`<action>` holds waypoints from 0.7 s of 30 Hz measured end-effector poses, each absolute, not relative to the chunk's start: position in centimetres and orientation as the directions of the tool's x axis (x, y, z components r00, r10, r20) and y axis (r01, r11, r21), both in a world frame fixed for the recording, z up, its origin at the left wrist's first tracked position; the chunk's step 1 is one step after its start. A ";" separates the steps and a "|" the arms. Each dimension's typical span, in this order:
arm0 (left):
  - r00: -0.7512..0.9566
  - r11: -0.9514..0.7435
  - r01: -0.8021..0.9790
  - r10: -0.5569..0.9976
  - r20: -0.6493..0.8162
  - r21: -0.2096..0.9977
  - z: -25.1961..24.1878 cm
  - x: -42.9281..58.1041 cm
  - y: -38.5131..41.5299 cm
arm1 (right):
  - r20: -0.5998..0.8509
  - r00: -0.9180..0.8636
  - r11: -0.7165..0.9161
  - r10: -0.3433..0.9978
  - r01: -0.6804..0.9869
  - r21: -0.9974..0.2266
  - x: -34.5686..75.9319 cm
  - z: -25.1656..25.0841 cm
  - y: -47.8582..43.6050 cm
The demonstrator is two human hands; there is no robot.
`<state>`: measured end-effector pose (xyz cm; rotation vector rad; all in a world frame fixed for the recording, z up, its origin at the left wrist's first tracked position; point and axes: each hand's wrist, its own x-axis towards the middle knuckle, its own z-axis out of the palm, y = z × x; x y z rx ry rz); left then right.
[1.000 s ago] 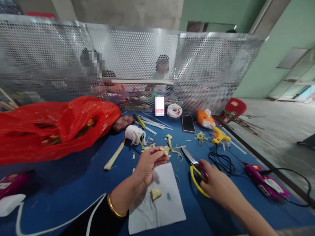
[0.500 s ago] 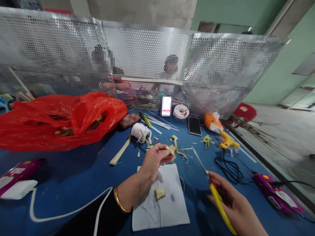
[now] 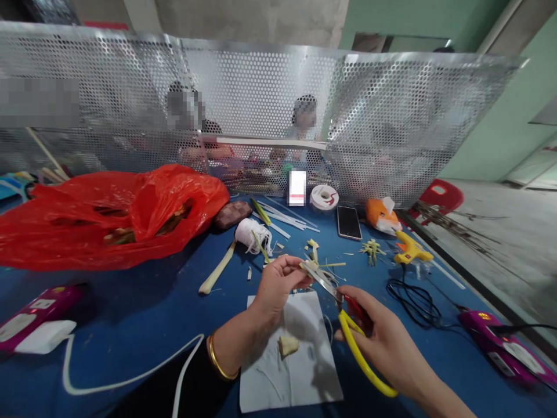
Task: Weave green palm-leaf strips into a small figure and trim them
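My left hand [image 3: 281, 284] pinches a small pale-yellow piece of plant stalk at its fingertips, mostly covered by fingers and blades. In my right hand [image 3: 376, 328] are scissors [image 3: 359, 360] with yellow and red handles, their blades reaching the fingertips of my left hand. Below the hands lies a white sheet of paper [image 3: 304, 377] with a short cut chunk of pale stalk [image 3: 288, 346] on it. Thin strips and scraps of plant [image 3: 312, 249] lie just beyond the left fingers.
A red plastic bag [image 3: 108, 220] fills the left. White string [image 3: 252, 235], a long stalk [image 3: 217, 270], a ribbon spool [image 3: 324, 198] and a phone [image 3: 348, 223] lie farther back. On the right are a yellow glue gun [image 3: 411, 248] and a purple power strip [image 3: 500, 342]. A perforated metal screen [image 3: 270, 87] stands behind.
My right hand has brought the scissors left and up, so the blades now meet the piece at my left fingertips. My left hand has stayed nearly in place.
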<state>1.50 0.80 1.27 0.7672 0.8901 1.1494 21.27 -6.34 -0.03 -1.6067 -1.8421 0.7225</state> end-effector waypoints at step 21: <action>0.131 0.276 -0.452 0.961 -0.243 0.848 0.9 1.3 1.3 | 0.259 -0.180 0.305 0.949 0.733 -0.608 21.7 0.1 -5.4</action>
